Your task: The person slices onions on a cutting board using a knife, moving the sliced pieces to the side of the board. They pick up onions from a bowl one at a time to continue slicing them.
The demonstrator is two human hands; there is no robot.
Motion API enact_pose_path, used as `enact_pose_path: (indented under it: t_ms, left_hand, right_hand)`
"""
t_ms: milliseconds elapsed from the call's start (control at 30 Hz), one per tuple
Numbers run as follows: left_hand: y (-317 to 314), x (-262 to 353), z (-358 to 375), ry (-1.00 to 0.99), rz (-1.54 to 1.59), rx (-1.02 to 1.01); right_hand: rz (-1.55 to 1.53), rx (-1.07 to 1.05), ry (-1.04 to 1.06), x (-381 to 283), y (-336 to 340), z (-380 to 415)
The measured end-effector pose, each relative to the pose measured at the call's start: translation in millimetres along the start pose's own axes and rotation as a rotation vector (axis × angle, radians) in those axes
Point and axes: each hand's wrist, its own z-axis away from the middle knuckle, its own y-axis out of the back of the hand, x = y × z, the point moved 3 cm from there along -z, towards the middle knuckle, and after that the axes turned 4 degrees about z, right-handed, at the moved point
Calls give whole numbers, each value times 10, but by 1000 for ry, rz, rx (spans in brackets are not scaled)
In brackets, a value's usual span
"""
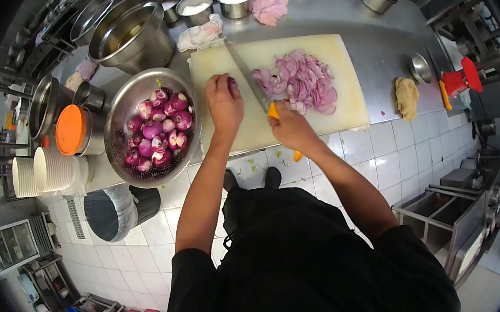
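My right hand [291,126] is wrapped round the yellow handle of a long knife [250,78], its blade slanting up and left across the white cutting board [210,63]. On the board's left part, my left hand [225,102] has its fingers closed on a piece of red onion [231,82], mostly hidden under the fingertips. To the right of the blade lies a pile of sliced red onion [303,82]. A perforated metal bowl [114,124] left of the board holds several peeled red onions [152,129].
Behind the bowl stands a large steel pot [156,44]. An orange-lidded container [72,129] and stacked white tubs [53,167] are at left. Cloths [201,35] and metal containers [237,10] line the back. A yellow cloth [406,98] and red tool [460,80] lie right.
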Motion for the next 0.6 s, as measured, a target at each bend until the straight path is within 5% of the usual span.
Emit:
enact_pose_path:
  t_ms: [200,600]
  left_hand:
    - [-35,184,110,-11,168,-76]
    - [13,15,30,32,349,-134]
  right_hand:
    - [93,-16,39,73,267,38]
    - [42,-383,-219,-594,711,410]
